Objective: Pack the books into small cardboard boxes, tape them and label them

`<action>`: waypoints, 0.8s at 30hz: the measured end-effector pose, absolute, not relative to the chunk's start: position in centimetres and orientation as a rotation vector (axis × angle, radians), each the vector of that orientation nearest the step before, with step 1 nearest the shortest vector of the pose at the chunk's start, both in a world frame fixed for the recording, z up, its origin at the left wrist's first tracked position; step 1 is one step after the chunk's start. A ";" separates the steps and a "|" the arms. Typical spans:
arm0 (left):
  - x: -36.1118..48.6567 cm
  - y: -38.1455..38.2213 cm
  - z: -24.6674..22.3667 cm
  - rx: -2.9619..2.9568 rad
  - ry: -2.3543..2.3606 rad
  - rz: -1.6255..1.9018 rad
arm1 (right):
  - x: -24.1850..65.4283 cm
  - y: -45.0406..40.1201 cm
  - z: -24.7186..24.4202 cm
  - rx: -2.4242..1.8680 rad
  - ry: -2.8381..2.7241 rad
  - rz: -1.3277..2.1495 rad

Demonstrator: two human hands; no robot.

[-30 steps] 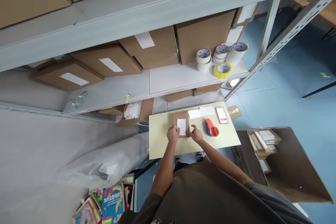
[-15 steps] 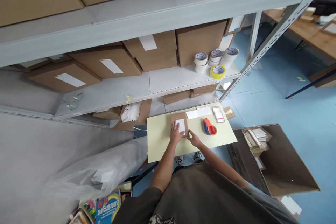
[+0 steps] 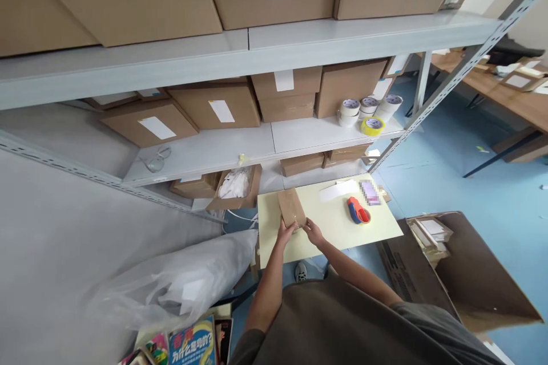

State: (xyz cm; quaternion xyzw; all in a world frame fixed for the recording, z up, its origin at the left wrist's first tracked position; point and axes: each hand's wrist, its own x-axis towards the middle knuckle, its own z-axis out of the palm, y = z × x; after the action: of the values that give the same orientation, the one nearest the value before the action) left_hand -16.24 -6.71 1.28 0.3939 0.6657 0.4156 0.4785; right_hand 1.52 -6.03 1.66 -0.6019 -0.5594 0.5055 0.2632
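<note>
A small brown cardboard box (image 3: pixel 291 207) is tilted over the left part of the pale yellow table (image 3: pixel 327 225). My left hand (image 3: pixel 286 231) grips its near left corner, and my right hand (image 3: pixel 313 232) holds the near right corner. No white label shows on the face turned up. To the right lies a red and blue tape dispenser (image 3: pixel 358 211). White paper sheets (image 3: pixel 339 190) and a blurred-out purple and white item (image 3: pixel 370 193) rest near the far edge.
A metal shelf (image 3: pixel 209 145) with boxes and tape rolls (image 3: pixel 349 113) stands beyond the table. At right is a large open carton (image 3: pixel 483 274) holding small packages. Plastic wrapping (image 3: pixel 184 276) and books (image 3: pixel 192 345) are at lower left.
The box has been turned so its label no longer shows, and it is now tilted. My left hand has moved from the top of the box to its near edge. The view has shifted.
</note>
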 end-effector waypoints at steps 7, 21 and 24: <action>-15.6 -5.8 3.1 1.017 1.461 0.945 | 3.2 -7.1 4.2 -1.612 -1.241 1.315; 7.0 -1.0 11.8 1.316 0.948 0.625 | 23.4 -11.7 9.3 -1.498 -0.652 0.863; 15.2 -0.7 12.0 1.304 0.840 0.554 | 29.2 -13.7 8.9 -1.502 -0.538 0.777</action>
State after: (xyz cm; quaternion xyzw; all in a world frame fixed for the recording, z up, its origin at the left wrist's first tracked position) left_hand 15.17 -0.74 12.02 0.5808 0.3742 0.2466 0.6796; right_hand 29.24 -13.68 8.94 -0.6561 -0.2352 0.3397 0.6315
